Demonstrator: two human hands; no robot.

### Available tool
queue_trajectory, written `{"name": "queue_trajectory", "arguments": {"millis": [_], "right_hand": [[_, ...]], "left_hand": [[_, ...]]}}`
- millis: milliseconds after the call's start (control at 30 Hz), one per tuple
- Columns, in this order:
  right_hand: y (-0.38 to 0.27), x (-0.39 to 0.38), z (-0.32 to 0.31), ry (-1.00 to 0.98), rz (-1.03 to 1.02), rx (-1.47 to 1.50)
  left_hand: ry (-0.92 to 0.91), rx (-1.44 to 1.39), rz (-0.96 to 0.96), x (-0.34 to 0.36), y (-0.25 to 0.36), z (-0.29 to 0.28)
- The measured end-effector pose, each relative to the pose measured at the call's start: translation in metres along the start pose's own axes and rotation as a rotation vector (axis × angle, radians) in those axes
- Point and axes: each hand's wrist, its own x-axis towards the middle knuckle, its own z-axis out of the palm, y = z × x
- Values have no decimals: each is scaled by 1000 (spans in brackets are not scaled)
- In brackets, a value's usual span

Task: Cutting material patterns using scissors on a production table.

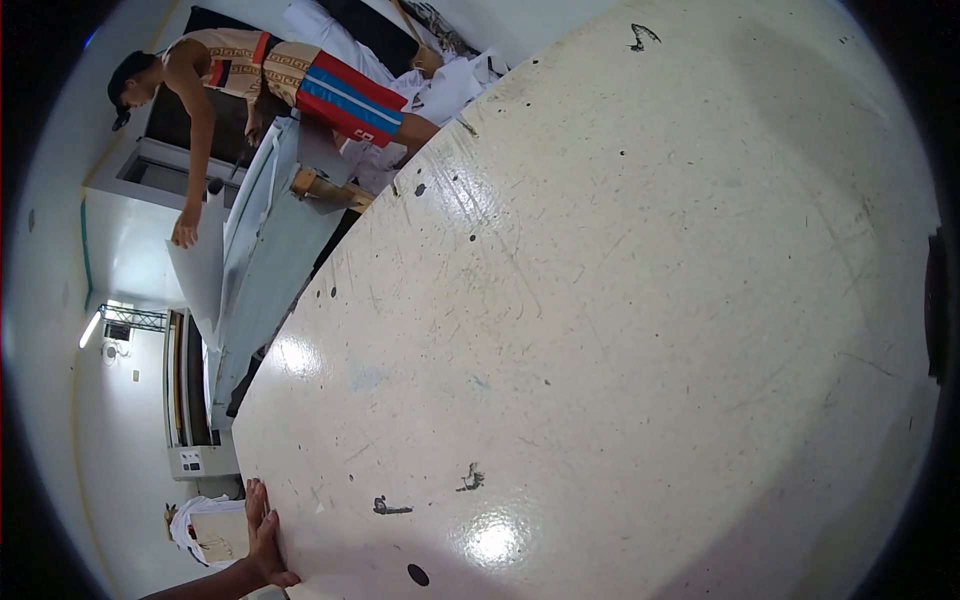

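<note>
My left hand rests at the left edge of a large off-white table, low in the view. Its fingers are stretched out and apart along the edge, with the thumb toward the tabletop. Nothing is seen held in it. The table's worn surface carries scratches, dark specks and several black marks. A dark oval spot lies on the surface to the right of the hand. My right hand is out of view.
Beyond the table's left edge a person bends over a pale blue-grey table, one hand at a white sheet. A roller machine stands by the wall. White cloth is heaped at the back.
</note>
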Motion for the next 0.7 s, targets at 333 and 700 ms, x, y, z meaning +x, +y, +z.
{"name": "queue_trajectory", "arguments": {"millis": [333,700], "right_hand": [[18,-11,-31,49,-10,-79],[51,-59,-101,353,74,-269]], "left_hand": [[9,-70,-15,19,12,-5],[-6,-54,-35,39,36,-31]]}}
